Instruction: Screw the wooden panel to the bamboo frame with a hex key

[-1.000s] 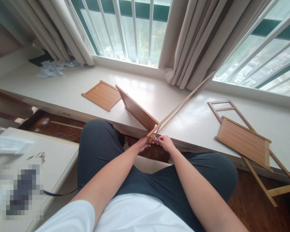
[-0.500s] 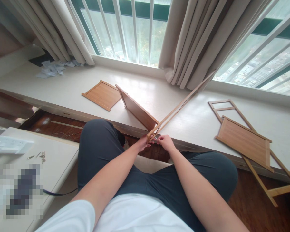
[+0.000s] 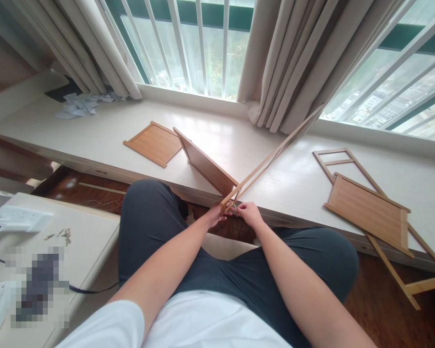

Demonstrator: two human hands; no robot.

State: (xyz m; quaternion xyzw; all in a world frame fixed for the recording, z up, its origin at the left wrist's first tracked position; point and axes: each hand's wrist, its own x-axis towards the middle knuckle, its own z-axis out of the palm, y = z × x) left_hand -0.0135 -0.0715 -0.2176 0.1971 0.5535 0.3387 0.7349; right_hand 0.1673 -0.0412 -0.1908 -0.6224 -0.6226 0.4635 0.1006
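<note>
My left hand (image 3: 214,215) is closed around the lower end of a long wooden frame (image 3: 264,165), which slants up to the right toward the curtain. A wooden panel (image 3: 207,163) meets the frame near that end and leans up to the left. Close beside it, my right hand (image 3: 249,213) pinches a small, thin metal piece at the joint; its kind is too small to make out. A flat wooden panel (image 3: 154,143) lies on the white ledge (image 3: 105,133) to the left. Another panel (image 3: 369,208) rests on a wooden frame (image 3: 420,241) at the right.
Several small screws (image 3: 65,236) lie on the white side table (image 3: 97,232) at the left, near a power strip (image 3: 23,218). Crumpled white paper (image 3: 80,105) sits on the ledge's far left. Curtains (image 3: 293,63) hang before barred windows.
The view has shifted very slightly. Both hands stay at the frame's lower end, and the wooden parts keep their places.
</note>
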